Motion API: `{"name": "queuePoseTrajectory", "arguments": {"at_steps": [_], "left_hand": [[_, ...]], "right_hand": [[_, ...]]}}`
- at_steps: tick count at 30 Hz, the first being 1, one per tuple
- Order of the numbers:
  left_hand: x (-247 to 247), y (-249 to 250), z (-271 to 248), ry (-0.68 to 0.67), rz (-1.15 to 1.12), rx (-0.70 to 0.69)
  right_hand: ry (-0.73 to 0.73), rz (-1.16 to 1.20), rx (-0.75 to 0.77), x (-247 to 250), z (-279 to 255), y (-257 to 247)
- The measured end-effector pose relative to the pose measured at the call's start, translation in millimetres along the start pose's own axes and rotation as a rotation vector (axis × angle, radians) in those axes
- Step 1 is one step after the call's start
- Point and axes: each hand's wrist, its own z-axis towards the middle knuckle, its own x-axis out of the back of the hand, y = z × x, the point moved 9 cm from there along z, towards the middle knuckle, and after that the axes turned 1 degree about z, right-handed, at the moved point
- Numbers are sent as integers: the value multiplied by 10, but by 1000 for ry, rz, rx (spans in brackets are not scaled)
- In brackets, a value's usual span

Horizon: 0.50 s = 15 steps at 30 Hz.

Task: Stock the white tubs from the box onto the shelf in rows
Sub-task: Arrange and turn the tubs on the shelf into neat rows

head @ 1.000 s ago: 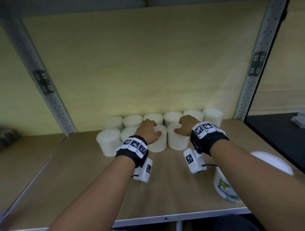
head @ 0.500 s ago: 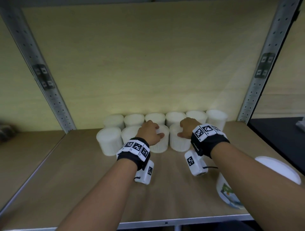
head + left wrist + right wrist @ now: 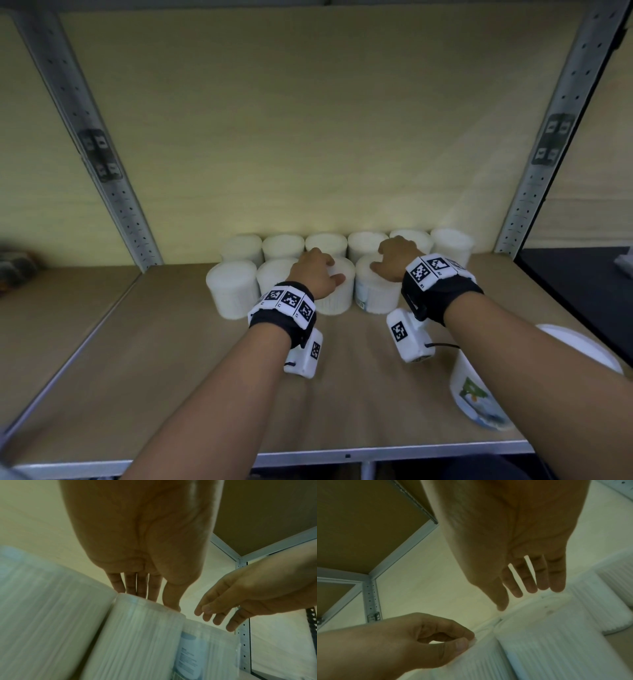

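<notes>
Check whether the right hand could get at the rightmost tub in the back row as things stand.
Probably yes. The right hand hovers open over a front-row tub, and the rightmost back-row tub stands just beside it with no front-row tub before it, so its near side and top look free.

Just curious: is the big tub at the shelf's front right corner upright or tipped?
Tipped. The big tub leans, its lid slanted.
</notes>
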Motion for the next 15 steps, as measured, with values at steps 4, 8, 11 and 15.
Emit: {"name": "queuePoseTrajectory", "arguments": {"at_steps": [4, 8, 11, 15], "left_hand": [[-1, 4, -4, -6, 1, -7], [0, 7, -8, 2, 5, -15], [14, 44, -18, 18, 23, -46], [22, 68, -20, 22, 44, -62]], "right_hand": [[-23, -76, -1, -135, 1, 20], [-16, -82, 11, -119, -21, -5], [-46, -79, 20, -99, -41, -5], [-123, -3, 72, -99, -49, -2]]}}
